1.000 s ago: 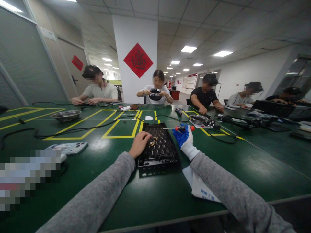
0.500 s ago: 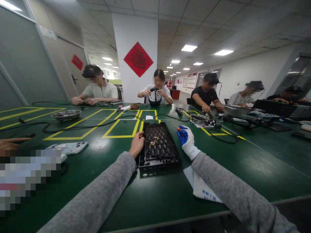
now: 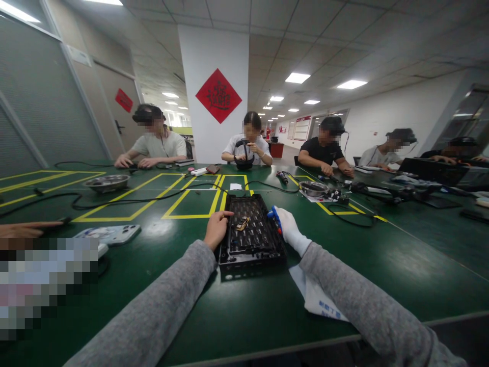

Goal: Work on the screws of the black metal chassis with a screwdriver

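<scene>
A black perforated chassis [image 3: 252, 239] lies on the green table in front of me. A small brown and gold part [image 3: 242, 223] rests inside it. My bare left hand [image 3: 216, 228] grips the chassis's left edge, with the index finger stretched along the far rim. My right hand [image 3: 286, 225], in a white glove with blue fingers, sits at the chassis's right edge. Its fingers curl inward toward the chassis, and whatever they hold is hidden.
A white printed sheet [image 3: 315, 298] lies under my right forearm. A phone-like device [image 3: 109, 234] and another person's hand [image 3: 23, 229] are at the left. Metal bowls [image 3: 107, 182] [image 3: 313, 188], black cables [image 3: 126, 201] and yellow tape lines lie beyond. Several people sit across the table.
My left hand left the small part and moved to the chassis's left edge. My right hand came down from holding a red-handled screwdriver up to the right rim; the handle no longer shows.
</scene>
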A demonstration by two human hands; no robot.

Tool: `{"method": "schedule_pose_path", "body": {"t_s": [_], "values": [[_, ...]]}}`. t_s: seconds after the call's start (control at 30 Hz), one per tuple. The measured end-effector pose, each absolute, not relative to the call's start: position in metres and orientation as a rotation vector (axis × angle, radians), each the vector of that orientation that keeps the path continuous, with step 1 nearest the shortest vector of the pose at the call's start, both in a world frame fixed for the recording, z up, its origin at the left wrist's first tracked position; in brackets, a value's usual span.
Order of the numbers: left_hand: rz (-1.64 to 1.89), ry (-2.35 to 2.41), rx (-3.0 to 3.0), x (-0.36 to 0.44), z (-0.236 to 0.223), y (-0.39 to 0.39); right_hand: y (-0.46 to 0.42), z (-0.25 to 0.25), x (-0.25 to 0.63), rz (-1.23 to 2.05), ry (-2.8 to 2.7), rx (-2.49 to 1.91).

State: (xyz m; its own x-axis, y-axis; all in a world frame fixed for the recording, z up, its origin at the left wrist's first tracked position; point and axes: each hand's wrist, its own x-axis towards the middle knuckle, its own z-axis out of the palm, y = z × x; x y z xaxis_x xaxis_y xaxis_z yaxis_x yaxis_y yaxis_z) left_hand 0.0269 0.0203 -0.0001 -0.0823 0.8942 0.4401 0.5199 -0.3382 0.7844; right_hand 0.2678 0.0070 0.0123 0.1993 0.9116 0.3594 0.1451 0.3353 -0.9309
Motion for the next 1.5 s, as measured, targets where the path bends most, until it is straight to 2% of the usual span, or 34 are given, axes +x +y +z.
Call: {"method": "schedule_pose_path", "body": {"t_s": [0.13, 0.33, 0.57, 0.83, 1.03, 1.33, 1.5], "values": [[1.449, 1.434, 2.104, 0.032, 0.016, 0.008, 0.003, 0.013, 0.270, 0.606, -1.314, -1.158], [0.951, 1.019, 2.587, 0.040, 0.037, -0.005, 0.006, 0.015, 0.271, 0.537, -1.275, -1.209], [0.711, 1.074, 2.674, 0.041, 0.029, 0.003, 0.003, 0.018, 0.271, 0.587, -1.246, -1.157], [0.746, 1.069, 2.683, 0.040, 0.028, 0.007, 0.000, 0.025, 0.269, 0.579, -1.287, -1.109], [1.009, 0.968, 2.701, 0.042, 0.039, -0.010, -0.013, 0.038, 0.258, 0.481, -1.506, -0.957], [1.429, 1.016, 2.365, 0.049, 0.051, -0.020, -0.031, 0.048, 0.241, 0.636, -1.800, -0.802], [1.429, 0.902, 2.335, 0.057, 0.054, -0.029, -0.036, 0.050, 0.235, 0.614, -1.880, -0.773]]}}
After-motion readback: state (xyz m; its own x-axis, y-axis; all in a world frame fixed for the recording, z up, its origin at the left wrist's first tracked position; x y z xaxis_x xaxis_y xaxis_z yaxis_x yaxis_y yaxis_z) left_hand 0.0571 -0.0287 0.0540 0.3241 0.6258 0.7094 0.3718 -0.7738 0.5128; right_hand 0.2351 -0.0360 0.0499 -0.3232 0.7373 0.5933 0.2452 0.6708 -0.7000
